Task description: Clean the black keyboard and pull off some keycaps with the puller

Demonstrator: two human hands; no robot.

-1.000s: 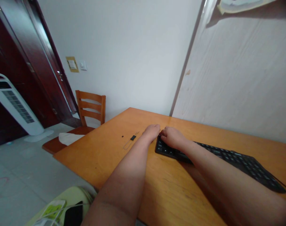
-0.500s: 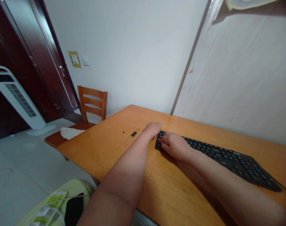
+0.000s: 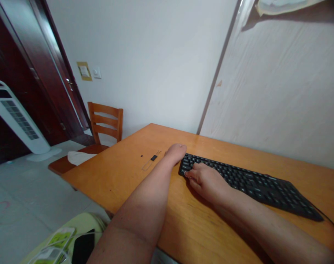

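A long black keyboard lies slantwise on the wooden table. At its far left corner is my left hand, closed against the edge; its fingertips are mostly hidden. My right hand rests over the keys at the left end. Its thumb and fingertips are drawn together near the front left corner, and whatever is between them is too small to make out. Left of my left hand lies a small black piece with thin wire loops. Beyond it sits a tiny black square piece.
A cable runs from the keyboard's right end. At the table's left stands a wooden chair with a white cloth on its seat. Below left, a light green stool holds a black phone-like object and a white cord. A wall borders the table's back.
My right hand has shifted toward the front edge of the keyboard, uncovering more keys at the left end. My left hand stays at the corner. The view has turned slightly.
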